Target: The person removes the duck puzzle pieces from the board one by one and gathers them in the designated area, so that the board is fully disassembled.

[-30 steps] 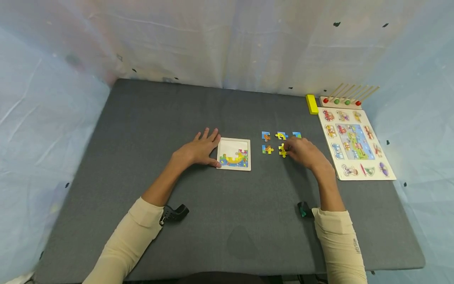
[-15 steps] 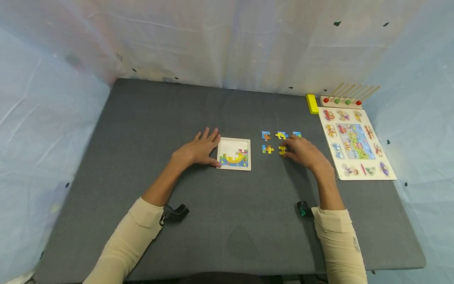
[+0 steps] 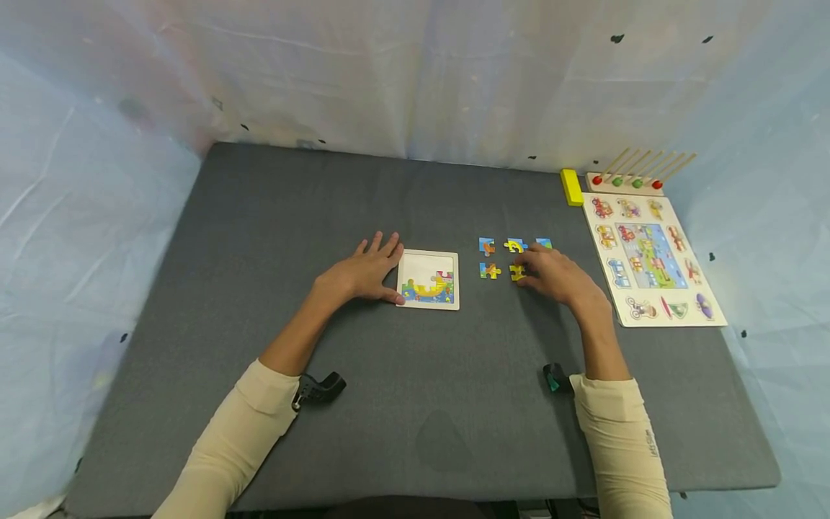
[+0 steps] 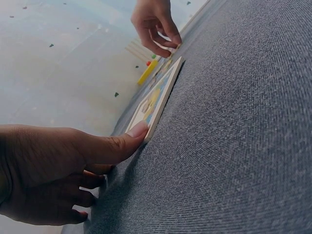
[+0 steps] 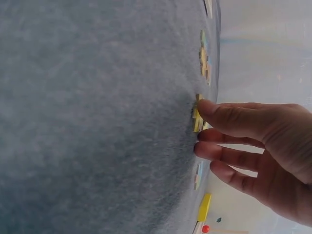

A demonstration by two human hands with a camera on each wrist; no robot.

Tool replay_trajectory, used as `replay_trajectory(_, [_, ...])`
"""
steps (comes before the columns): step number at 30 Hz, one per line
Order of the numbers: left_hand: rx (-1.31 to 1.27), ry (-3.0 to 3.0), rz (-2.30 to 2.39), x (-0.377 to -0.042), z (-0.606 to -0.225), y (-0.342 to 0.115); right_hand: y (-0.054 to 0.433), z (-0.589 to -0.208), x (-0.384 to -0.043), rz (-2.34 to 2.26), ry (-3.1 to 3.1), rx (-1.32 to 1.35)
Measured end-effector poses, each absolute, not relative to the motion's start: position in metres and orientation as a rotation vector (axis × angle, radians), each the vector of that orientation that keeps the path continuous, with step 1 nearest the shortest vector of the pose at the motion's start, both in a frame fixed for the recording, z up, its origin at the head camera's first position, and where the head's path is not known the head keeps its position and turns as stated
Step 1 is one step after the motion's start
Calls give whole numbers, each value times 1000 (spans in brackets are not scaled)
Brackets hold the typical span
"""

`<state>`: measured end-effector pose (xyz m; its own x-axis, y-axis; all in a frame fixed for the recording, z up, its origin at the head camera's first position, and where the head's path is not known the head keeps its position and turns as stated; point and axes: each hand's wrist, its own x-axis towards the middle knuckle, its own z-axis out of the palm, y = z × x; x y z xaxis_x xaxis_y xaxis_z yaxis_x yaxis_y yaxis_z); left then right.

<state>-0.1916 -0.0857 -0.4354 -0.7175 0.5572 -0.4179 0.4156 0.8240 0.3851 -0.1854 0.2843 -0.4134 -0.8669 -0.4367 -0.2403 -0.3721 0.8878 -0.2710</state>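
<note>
My left hand (image 3: 363,275) lies spread at the left side of a small wooden puzzle tray (image 3: 428,255). Its thumb presses the near left corner, as the left wrist view also shows. Joined puzzle pieces (image 3: 424,292) fill the tray's lower part and right side, with bare wood above them. Over to the right, my right hand (image 3: 554,277) pinches a yellow puzzle piece (image 5: 197,117) at the table surface, thumb on one side and fingertips on the other. Fingers partly hide it in the head view. Loose pieces lie around it, including an orange and blue one (image 3: 490,271).
At the far right lies a large wooden picture board (image 3: 648,313). Behind it stand a yellow block (image 3: 571,187) and a peg rack (image 3: 625,186) with red and green beads. Pale sheeting (image 3: 402,79) hangs behind the grey table (image 3: 259,194).
My right thumb and fingers have shifted slightly left and closed further over the yellow piece, covering more of it. The left hand and tray have kept their place.
</note>
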Motion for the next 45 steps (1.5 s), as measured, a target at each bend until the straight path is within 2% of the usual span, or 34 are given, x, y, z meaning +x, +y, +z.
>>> replay_trajectory(16, [715, 2473, 354, -193, -437, -85, 251, -390, -184, -397, 2743, -690])
replay_trajectory(35, [696, 2497, 366, -190, -435, -82, 176, -405, -190, -302, 2691, -958])
replay_trajectory(45, [697, 2491, 352, -191, -437, -82, 155, -406, -191, -211, 2638, -818])
